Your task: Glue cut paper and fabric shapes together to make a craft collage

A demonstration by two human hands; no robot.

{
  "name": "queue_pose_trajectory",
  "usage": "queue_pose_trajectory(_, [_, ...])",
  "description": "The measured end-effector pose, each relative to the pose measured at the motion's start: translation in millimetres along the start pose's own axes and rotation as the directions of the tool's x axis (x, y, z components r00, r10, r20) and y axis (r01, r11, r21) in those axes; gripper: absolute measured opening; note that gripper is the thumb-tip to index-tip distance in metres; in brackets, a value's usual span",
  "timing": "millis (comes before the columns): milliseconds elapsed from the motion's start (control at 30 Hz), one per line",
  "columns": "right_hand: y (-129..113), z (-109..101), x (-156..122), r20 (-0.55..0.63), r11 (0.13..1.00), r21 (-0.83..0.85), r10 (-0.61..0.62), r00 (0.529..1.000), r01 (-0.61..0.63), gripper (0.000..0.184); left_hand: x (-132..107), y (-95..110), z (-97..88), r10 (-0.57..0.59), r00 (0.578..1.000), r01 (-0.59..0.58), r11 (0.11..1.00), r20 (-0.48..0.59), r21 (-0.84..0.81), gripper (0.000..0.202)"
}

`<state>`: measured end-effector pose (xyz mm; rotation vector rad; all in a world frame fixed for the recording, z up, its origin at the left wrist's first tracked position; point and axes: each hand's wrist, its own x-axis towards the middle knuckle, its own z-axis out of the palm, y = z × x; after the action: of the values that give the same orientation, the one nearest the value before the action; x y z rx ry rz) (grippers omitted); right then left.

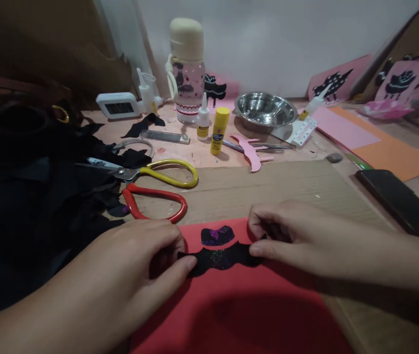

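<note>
A wavy-edged strip of black glittery fabric (219,258) stretches between my two hands over a red sheet of paper (231,314). My left hand (158,265) pinches its left end between thumb and fingers. At the other end, my right hand (286,236) grips it the same way, thumb on top. Just beyond the strip, a smaller black piece with purple glitter (217,236) lies on the red paper. Scissors with one yellow and one red handle (154,209) rest open beyond my left hand.
Black fabric scraps (40,231) heap at the left. Behind stand a glue stick (220,130), a small glue bottle (203,123), a water bottle (187,73) and a metal bowl (266,110). A pink paper cutout (248,151) lies near cardboard (286,189). A phone (397,201) is at right.
</note>
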<state>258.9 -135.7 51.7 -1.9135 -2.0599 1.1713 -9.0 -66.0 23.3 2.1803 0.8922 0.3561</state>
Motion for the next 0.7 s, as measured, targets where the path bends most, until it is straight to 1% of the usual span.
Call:
queue_pose_trajectory(33, [0.6,-0.7,1.9,-0.007,1.000,-0.018,-0.015,1.000,0.015,0.026,0.0,-0.6,1.1,0.035,0.999,-0.036,0.998,0.012,0.055,0.026])
queue_pose_trajectory(100, [0.7,-2.4,5.6,0.001,0.998,-0.043,-0.036,0.999,0.036,0.023,-0.4,-1.8,3.3,0.095,0.993,-0.108,0.977,0.077,0.182,0.027])
queue_pose_trajectory(200, [0.2,-5.5,10.1,0.053,0.999,-0.018,-0.030,0.998,0.031,0.022,-1.0,-3.9,5.7,0.115,0.986,-0.142,0.961,0.125,0.239,0.026])
queue_pose_trajectory(333, [1.5,-8.1,13.9,0.086,1.000,0.014,-0.021,0.996,0.020,0.023,-0.8,-7.8,6.5,0.157,0.982,-0.181,0.944,0.107,0.277,0.024])
queue_pose_trajectory(500, [1.7,-6.6,16.9,0.107,0.998,-0.042,0.041,0.993,-0.036,0.023,0.6,-12.5,7.2,0.204,0.976,-0.219,0.920,0.081,0.325,0.023])
queue_pose_trajectory(567, [2.5,-3.6,17.9,0.110,0.996,-0.079,0.060,0.992,-0.052,0.021,0.6,-14.6,8.7,0.206,0.975,-0.221,0.919,0.081,0.327,0.023])
queue_pose_trajectory(633, [4.4,0.9,18.7,0.085,0.991,-0.115,0.071,0.994,-0.061,0.020,-0.5,-17.0,10.8,0.195,0.978,-0.210,0.919,0.078,0.334,0.021])
queue_pose_trajectory(700, [6.8,5.8,19.4,0.046,0.990,-0.133,0.058,0.997,-0.051,0.019,-2.4,-19.0,12.9,0.155,0.986,-0.166,0.931,0.061,0.324,0.019])
